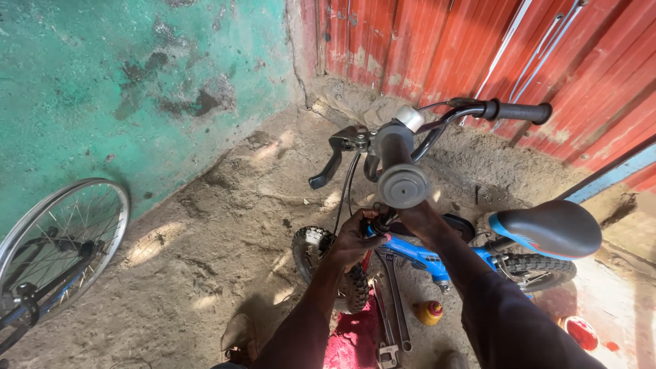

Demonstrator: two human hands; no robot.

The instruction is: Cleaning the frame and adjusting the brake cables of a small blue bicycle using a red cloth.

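The small bicycle's frame (417,256) is bright blue, its saddle (550,227) black with a blue and red edge, its handlebar grips (402,179) grey and black, and its knobbly tyres (321,263) black. The wall (102,82) is patchy turquoise with dark blotches, the corrugated sheet (424,41) behind is rust-red, and the ground (205,239) is dusty brown. A pink cloth (352,338) lies under grey metal wrenches (395,307), beside a yellow and red bottle (429,312).
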